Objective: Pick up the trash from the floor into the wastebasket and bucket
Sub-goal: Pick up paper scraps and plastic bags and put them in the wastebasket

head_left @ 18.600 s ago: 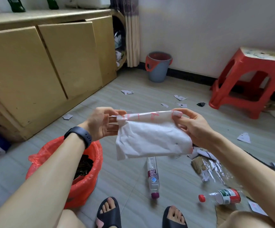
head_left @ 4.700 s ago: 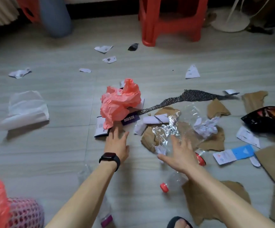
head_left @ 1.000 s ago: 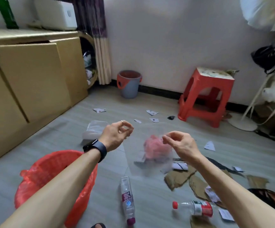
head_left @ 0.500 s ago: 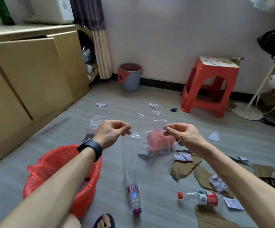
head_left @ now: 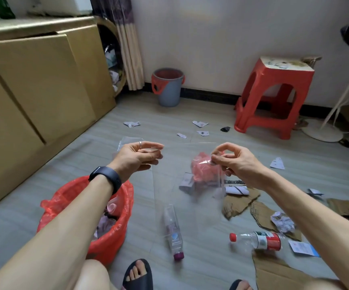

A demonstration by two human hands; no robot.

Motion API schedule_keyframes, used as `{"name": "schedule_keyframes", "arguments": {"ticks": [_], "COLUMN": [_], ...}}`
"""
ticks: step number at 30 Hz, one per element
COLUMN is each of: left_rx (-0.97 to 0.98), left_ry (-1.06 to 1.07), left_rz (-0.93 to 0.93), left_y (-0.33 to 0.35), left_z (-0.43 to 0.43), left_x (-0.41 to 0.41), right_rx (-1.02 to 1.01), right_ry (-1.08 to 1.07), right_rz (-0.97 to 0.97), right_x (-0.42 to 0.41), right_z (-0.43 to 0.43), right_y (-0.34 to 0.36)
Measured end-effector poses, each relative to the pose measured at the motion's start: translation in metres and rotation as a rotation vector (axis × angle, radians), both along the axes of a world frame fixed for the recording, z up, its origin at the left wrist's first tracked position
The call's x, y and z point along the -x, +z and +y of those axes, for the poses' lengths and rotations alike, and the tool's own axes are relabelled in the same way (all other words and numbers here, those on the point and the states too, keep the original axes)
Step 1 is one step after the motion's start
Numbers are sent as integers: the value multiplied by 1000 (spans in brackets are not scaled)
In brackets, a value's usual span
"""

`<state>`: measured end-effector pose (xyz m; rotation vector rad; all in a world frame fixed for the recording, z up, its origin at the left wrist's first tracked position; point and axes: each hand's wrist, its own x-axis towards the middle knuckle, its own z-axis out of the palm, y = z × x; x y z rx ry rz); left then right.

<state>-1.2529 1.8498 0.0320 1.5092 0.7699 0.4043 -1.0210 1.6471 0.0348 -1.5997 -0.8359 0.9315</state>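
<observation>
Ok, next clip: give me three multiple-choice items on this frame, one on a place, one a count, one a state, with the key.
1. The bucket stands:
A by the far wall, beside the curtain
B at the person's feet
C upside down mid-floor

2. Plastic bottles lying on the floor:
A one
B two
C four

3. The clear plastic sheet is:
A flat on the floor
B held up between the left hand and right hand
C crumpled into a ball

Key:
1 A: it sits upright at the baseboard next to the curtain.
2 B: one is purple-capped, the other red-capped.
3 B: both hands pinch its top edge and it hangs between them.
</observation>
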Motion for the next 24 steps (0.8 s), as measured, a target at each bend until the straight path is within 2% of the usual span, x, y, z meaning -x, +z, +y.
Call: {"name": "schedule_keyframes", "arguments": {"ticks": [4,7,11,19,24], "left_rx": [-27,-63,-77,100,78], "left_ry": [-17,18,-57,-165,-137], "left_rz": [50,29,81,100,114], "left_y": [-2,-3,-2,7,7], "left_z": [4,4,-4,0,-5], "left_x": [5,3,0,1,0], "right_rx": [30,3,-35,-45,-54], "right_ry": [38,-24,-113,-158,-152], "right_rz": [81,138,152,91,19], "right_x": [-4,0,-1,1,2], "right_z": [0,3,4,8,9], "right_y": [-1,-1,-4,-8,-9]}}
